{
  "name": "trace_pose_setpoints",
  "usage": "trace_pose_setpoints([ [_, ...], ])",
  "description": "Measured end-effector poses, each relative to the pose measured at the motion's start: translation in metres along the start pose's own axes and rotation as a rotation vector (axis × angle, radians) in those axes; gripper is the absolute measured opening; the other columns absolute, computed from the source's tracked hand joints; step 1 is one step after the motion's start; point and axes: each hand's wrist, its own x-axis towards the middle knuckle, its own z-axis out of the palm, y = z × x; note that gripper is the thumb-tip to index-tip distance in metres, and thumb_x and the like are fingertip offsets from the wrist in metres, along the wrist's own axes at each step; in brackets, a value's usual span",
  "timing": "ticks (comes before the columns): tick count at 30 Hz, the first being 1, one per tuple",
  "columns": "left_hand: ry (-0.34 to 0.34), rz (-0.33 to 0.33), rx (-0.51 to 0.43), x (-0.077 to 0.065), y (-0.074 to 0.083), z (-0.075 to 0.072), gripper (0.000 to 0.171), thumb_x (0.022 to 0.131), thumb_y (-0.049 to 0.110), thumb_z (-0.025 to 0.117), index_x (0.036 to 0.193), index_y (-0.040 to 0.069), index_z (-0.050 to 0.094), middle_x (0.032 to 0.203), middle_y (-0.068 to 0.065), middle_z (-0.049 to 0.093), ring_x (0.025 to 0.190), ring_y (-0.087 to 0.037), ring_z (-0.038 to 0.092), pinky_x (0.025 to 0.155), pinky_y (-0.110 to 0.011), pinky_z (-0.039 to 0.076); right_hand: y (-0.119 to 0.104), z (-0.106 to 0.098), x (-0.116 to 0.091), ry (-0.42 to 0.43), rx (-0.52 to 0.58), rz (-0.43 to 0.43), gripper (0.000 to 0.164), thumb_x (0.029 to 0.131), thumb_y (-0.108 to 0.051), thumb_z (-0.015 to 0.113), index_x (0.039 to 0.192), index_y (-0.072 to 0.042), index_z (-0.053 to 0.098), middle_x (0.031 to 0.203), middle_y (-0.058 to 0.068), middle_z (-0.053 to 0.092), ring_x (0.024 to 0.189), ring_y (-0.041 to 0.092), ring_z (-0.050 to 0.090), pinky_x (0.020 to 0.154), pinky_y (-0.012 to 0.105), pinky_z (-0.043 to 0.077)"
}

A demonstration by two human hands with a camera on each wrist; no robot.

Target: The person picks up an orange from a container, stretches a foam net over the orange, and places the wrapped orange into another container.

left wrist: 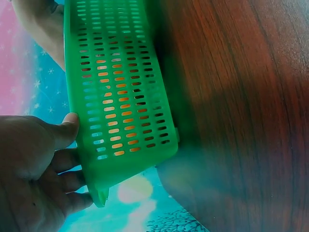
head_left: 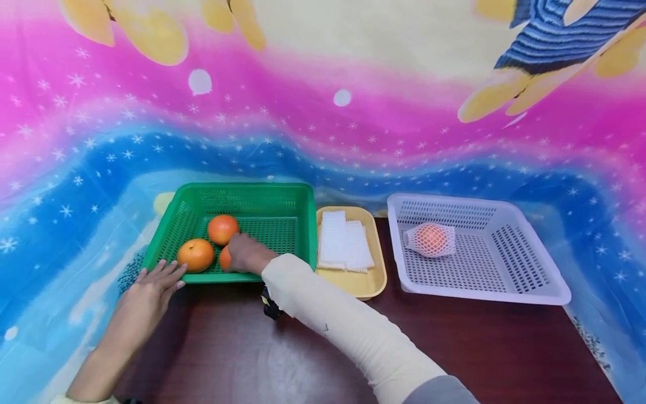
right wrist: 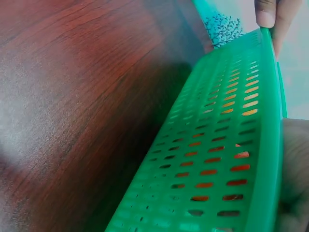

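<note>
A green basket (head_left: 298,224) on the left holds several oranges. My left hand (head_left: 146,297) grips the basket's near left corner, with the thumb on the outside of the rim in the left wrist view. Inside the basket, my right hand (head_left: 248,253) has its fingers curled over an orange (head_left: 224,258) near the front wall, hiding part of it. Beside that lie another orange (head_left: 195,255) toward the left corner and an orange (head_left: 222,229) farther back. Through the slots in the right wrist view, orange colour shows behind the basket wall (right wrist: 203,145).
A yellow tray (head_left: 375,278) with white foam net sleeves (head_left: 345,241) stands right of the green basket. Farther right, a pale lilac basket (head_left: 530,269) contains an orange in a foam net (head_left: 432,240). A patterned cloth (head_left: 328,134) hangs behind the dark wooden table (head_left: 282,359).
</note>
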Motion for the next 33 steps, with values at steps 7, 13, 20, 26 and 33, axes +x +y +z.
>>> trace_pose_setpoints([
  [7, -0.009, -0.024, 0.006, 0.0, 0.0, 0.001, 0.042, 0.091, 0.0, 0.073, 0.132, -0.004, 0.066, 0.134, -0.034, 0.06, 0.127, -0.055, 0.054, 0.112, -0.069, 0.033, 0.018, -0.009, -0.006, 0.009, 0.086, -0.07, 0.062, 0.084, -0.036, 0.084, 0.133, -0.015, 0.053, 0.111, 0.001, 0.06, 0.087, 0.013, 0.057, 0.068, 0.023, 0.049],
  [13, -0.012, -0.032, 0.015, -0.001, 0.002, 0.001, 0.041, 0.092, 0.002, 0.073, 0.132, -0.003, 0.066, 0.135, -0.034, 0.059, 0.128, -0.055, 0.054, 0.115, -0.067, 0.032, 0.036, -0.021, -0.012, 0.032, 0.179, -0.143, 0.087, 0.075, -0.031, 0.092, 0.149, -0.018, 0.048, 0.128, 0.006, 0.056, 0.1, 0.015, 0.055, 0.072, 0.023, 0.051],
  [20, 0.024, -0.016, 0.003, -0.003, 0.003, 0.003, 0.038, 0.094, 0.002, 0.07, 0.132, -0.001, 0.067, 0.136, -0.033, 0.06, 0.129, -0.055, 0.053, 0.12, -0.062, 0.028, 0.069, -0.05, -0.027, 0.088, 0.289, -0.198, 0.09, 0.073, -0.03, 0.093, 0.151, -0.018, 0.049, 0.136, 0.007, 0.053, 0.111, 0.019, 0.056, 0.086, 0.031, 0.055],
  [26, 0.068, -0.003, -0.014, -0.005, 0.004, 0.007, 0.033, 0.094, 0.0, 0.07, 0.126, -0.003, 0.07, 0.133, -0.034, 0.061, 0.128, -0.055, 0.054, 0.12, -0.062, 0.029, 0.103, -0.068, -0.051, 0.158, 0.36, -0.247, 0.094, 0.077, -0.033, 0.091, 0.155, -0.014, 0.042, 0.15, 0.007, 0.051, 0.126, 0.023, 0.057, 0.101, 0.04, 0.054],
  [33, 0.09, -0.004, -0.009, -0.006, 0.002, 0.009, 0.033, 0.093, 0.0, 0.07, 0.126, -0.003, 0.07, 0.133, -0.032, 0.062, 0.128, -0.054, 0.055, 0.118, -0.062, 0.031, 0.14, -0.082, -0.098, 0.19, 0.448, -0.278, 0.091, 0.077, -0.035, 0.09, 0.154, -0.016, 0.045, 0.147, 0.003, 0.054, 0.125, 0.021, 0.058, 0.1, 0.041, 0.055],
])
